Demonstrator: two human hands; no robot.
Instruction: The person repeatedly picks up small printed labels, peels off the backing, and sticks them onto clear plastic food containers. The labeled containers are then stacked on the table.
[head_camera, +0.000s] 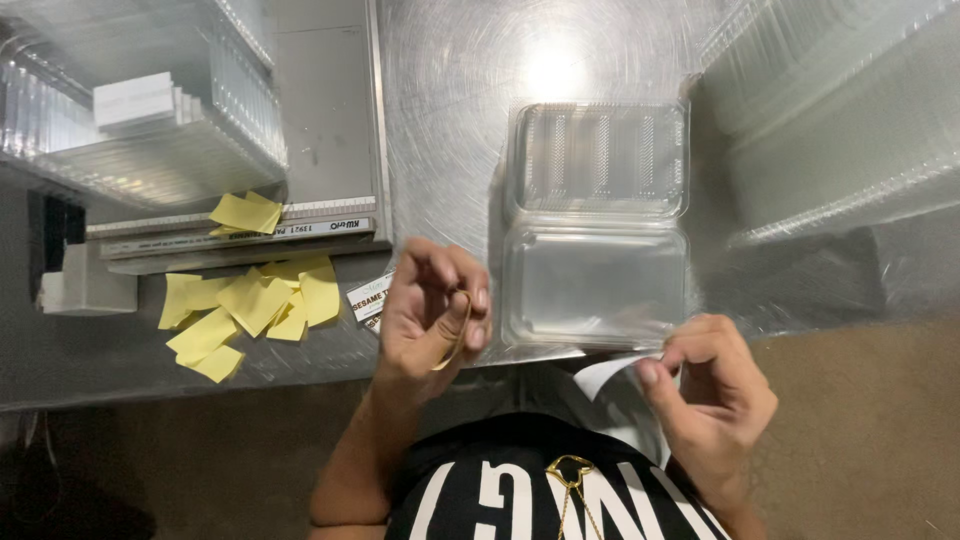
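Before you spreads the brushed stainless-steel counter (450, 90), shiny and swirled with polish marks. On it, straight ahead, lies the open clear plastic clamshell container (595, 225), hinged flat with its ribbed half farther from you and its smooth half near the counter's edge; it looks empty. Stacks of clear plastic containers (840, 110) rise at your right, and more stacked clear trays (150, 150) sit at the far left. A scatter of small square yellow paper slips (250, 305) lies loose on the counter to your left.

Your left hand (430, 310) hovers at the counter's edge just beside the clamshell, fingers curled inward, its grip closed around a thin tan rubber band (458, 335) looped past the thumb. Your right hand (710, 390) sits lower, off the counter, with thumb and forefinger pinched narrowly on the corner of a small white paper label (603, 374), which curls toward your chest.
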